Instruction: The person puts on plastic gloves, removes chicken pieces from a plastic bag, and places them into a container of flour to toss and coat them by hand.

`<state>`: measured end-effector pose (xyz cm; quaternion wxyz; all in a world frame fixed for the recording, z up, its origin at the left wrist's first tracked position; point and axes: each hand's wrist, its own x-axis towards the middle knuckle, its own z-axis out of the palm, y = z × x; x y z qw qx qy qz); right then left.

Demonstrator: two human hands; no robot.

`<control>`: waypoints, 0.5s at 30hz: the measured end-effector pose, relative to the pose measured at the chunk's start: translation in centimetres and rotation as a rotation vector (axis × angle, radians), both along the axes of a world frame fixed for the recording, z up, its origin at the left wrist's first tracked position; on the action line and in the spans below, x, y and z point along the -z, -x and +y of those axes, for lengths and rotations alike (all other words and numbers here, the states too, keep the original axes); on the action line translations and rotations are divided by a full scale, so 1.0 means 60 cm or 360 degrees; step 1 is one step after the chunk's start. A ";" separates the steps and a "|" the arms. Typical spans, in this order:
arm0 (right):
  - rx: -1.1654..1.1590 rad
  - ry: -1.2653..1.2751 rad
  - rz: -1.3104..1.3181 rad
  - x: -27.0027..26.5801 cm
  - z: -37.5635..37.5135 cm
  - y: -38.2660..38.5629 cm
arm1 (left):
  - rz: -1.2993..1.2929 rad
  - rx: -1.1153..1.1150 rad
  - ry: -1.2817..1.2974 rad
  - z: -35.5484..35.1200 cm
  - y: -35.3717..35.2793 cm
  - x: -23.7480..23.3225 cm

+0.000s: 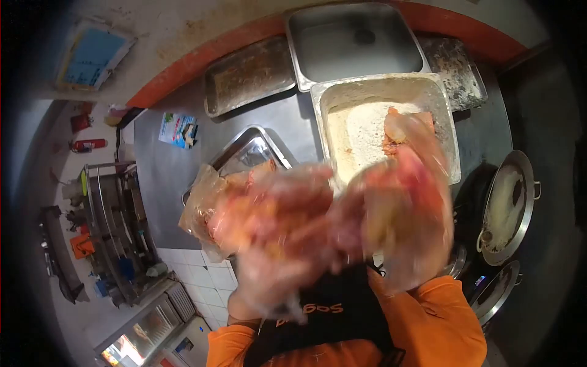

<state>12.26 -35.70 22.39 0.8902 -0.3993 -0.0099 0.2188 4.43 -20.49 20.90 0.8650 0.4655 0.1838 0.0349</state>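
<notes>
Your left hand (pixel 275 266) is against the raw meat (pixel 263 214), left of centre in the frame, with clear plastic (pixel 200 214) along its left side. Your right hand (pixel 406 217) is right of centre, near the floury pan (pixel 358 134). Both hands are blurred, so you cannot tell whether either grip is open or closed. A metal tray (pixel 249 76) sits on the surface (pixel 168 199), upper left.

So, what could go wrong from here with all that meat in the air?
Two things, I'd say. The raw-looking meat, held up with loose clear plastic at its edge, might slip and land on the steel counter. And moist bits could drip into the pale powder in the deep pan close by, perhaps leaving clumps.
</notes>
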 end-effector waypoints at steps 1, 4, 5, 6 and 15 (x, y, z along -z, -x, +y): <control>0.0077 -0.0063 0.0231 0.019 0.003 -0.016 | 0.0025 0.0003 0.0033 -0.004 -0.013 0.005; 0.0059 -0.0240 0.0454 0.088 -0.003 -0.045 | 0.0064 0.0024 0.0054 -0.007 -0.053 0.026; 0.0080 -0.0249 0.0451 0.112 -0.007 -0.045 | 0.0083 0.0034 0.0047 -0.007 -0.063 0.034; 0.0063 -0.0243 0.0461 0.134 -0.011 -0.044 | 0.0097 0.0049 0.0029 -0.007 -0.070 0.040; 0.0271 0.0244 0.0122 0.154 -0.023 -0.050 | 0.0110 0.0087 -0.0130 0.012 -0.099 0.086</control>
